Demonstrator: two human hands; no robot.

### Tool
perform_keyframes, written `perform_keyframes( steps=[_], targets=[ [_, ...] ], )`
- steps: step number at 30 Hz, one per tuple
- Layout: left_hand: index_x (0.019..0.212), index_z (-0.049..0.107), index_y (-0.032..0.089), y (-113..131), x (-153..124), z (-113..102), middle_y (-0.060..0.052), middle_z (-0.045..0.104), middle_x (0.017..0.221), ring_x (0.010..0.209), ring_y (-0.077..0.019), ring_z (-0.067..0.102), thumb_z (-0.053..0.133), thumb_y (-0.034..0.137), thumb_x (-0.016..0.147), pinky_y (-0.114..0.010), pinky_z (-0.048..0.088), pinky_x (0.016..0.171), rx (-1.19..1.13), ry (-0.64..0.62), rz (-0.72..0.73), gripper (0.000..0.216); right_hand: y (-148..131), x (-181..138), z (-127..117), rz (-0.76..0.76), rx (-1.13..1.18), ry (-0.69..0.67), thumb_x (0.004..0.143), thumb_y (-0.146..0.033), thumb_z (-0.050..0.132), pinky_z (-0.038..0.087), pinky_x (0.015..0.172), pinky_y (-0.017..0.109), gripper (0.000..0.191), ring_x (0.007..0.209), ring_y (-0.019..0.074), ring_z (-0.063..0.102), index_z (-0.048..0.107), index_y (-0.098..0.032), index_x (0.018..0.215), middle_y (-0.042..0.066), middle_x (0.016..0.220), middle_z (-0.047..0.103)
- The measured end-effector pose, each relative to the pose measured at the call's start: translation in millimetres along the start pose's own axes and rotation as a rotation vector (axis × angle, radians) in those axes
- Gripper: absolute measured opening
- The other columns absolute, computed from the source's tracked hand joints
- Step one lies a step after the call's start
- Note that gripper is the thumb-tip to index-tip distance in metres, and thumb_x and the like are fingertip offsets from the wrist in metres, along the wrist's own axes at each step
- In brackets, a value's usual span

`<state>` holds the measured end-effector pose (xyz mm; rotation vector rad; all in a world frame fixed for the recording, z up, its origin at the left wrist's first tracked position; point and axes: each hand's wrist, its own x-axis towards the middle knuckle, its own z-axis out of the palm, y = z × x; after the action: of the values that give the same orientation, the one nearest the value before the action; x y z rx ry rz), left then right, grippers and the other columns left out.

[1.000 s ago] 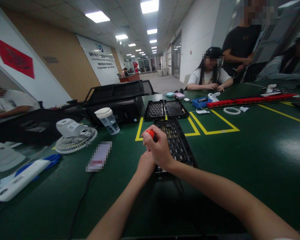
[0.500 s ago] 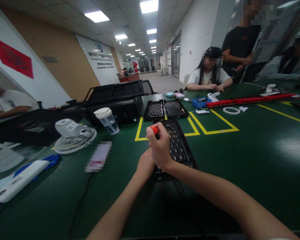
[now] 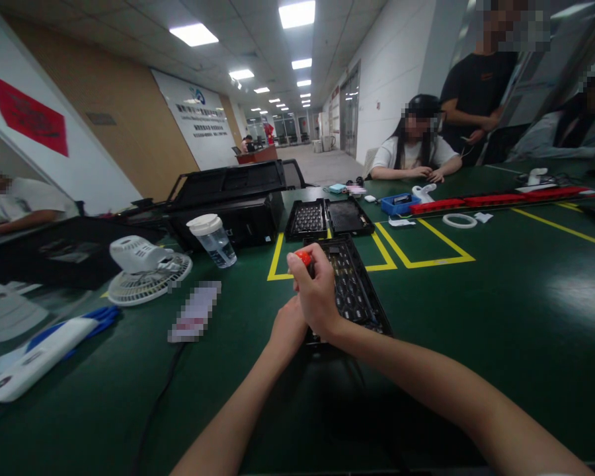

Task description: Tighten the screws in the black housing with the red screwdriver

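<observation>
My right hand is closed in a fist round a screwdriver with a red-and-black handle. The red end points up beside my thumb, while the shaft is hidden behind the hands. Partly beneath and to the left of it, my left hand rests at the left side of an open black case. The fingers of that hand are covered from view. Inside the case sit rows of dark, rounded pieces with small pale markings.
Behind lies a second opened black case. To the left are a lidded water cup, a white fan and a phone with a cable. Yellow tape marks the green table. A blue tray and seated person are across.
The red end of the screwdriver handle has shifted slightly left, with a small turn of my right hand. The left hand and the case look unmoved.
</observation>
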<state>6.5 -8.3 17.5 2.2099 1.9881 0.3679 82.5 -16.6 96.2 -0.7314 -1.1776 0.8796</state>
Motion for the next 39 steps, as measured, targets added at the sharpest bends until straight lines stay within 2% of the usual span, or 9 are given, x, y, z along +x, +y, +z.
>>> perform_keyframes(
  steps=[6,13,17,20,26,28,31,35,39],
  targets=[
    [0.104,0.049,0.014,-1,2,0,-0.009,0.061,0.090,0.078,-0.0164,0.059,0.024,0.023,0.088,-0.025,0.042,0.068,0.006,-0.061,0.051,0.031,-1,6,-10,0.110,0.202,-0.118,0.087,-0.040,0.031,0.034,0.044,0.017,0.029,0.049,0.0070,0.043,0.048,-0.017,0.078,-0.002,0.064,0.047],
    [0.103,0.049,0.015,-4,3,7,-0.007,0.059,0.086,0.075,-0.0164,0.058,0.022,0.025,0.089,-0.026,0.043,0.068,0.014,0.019,0.114,0.032,5,18,-26,0.185,0.464,-0.377,0.085,-0.037,0.038,0.033,0.041,0.017,0.024,0.047,0.0060,0.047,0.049,-0.016,0.083,-0.001,0.069,0.053],
    [0.098,0.050,0.016,-5,3,8,-0.007,0.059,0.086,0.076,-0.0168,0.058,0.024,0.022,0.088,-0.026,0.043,0.068,0.033,0.034,0.101,0.029,10,33,-36,0.265,0.578,-0.688,0.085,-0.032,0.038,0.040,0.046,0.020,0.023,0.050,0.0081,0.052,0.051,-0.014,0.084,0.002,0.072,0.056],
    [0.102,0.049,0.016,-7,4,10,-0.008,0.059,0.092,0.082,-0.0171,0.058,0.026,0.016,0.085,-0.026,0.043,0.072,0.056,0.027,0.116,0.028,15,47,-39,0.313,0.608,-0.928,0.081,-0.033,0.045,0.044,0.050,0.024,0.020,0.054,0.0112,0.056,0.049,-0.013,0.085,0.003,0.076,0.058],
    [0.111,0.045,0.017,-6,6,11,-0.009,0.059,0.095,0.086,-0.0171,0.058,0.028,0.017,0.086,-0.025,0.043,0.071,0.055,0.020,0.094,0.031,23,74,-27,0.344,0.744,-1.289,0.067,-0.039,0.056,0.048,0.059,0.035,0.029,0.065,0.0195,0.061,0.044,-0.014,0.076,0.006,0.076,0.060],
    [0.110,0.045,0.016,-4,6,10,-0.007,0.059,0.091,0.084,-0.0168,0.059,0.027,0.018,0.086,-0.024,0.043,0.069,0.050,0.005,0.078,0.029,27,80,-22,0.401,0.794,-1.349,0.064,-0.042,0.054,0.049,0.062,0.040,0.031,0.068,0.0234,0.062,0.040,-0.016,0.073,0.008,0.075,0.061],
    [0.108,0.046,0.015,-4,6,10,-0.008,0.058,0.093,0.083,-0.0164,0.059,0.026,0.016,0.086,-0.025,0.044,0.070,0.112,-0.025,0.073,0.030,32,83,-18,0.521,0.821,-1.380,0.067,-0.043,0.044,0.049,0.051,0.041,0.027,0.057,0.0232,0.060,0.034,-0.017,0.072,0.008,0.067,0.061],
    [0.106,0.048,0.016,-7,6,12,-0.009,0.057,0.097,0.084,-0.0172,0.058,0.024,0.015,0.086,-0.028,0.044,0.072,0.185,-0.032,0.140,0.032,37,80,-16,0.589,0.896,-1.458,0.067,-0.038,0.037,0.040,0.031,0.028,0.024,0.035,0.0165,0.050,0.035,-0.016,0.076,0.005,0.056,0.058],
    [0.102,0.051,0.015,-9,7,14,-0.009,0.059,0.092,0.084,-0.0175,0.057,0.024,0.016,0.086,-0.028,0.044,0.074,0.196,-0.034,0.139,0.031,37,74,-15,0.591,0.967,-1.441,0.068,-0.035,0.037,0.029,0.027,0.019,0.022,0.028,0.0093,0.037,0.039,-0.015,0.076,-0.001,0.047,0.049]
  ],
)
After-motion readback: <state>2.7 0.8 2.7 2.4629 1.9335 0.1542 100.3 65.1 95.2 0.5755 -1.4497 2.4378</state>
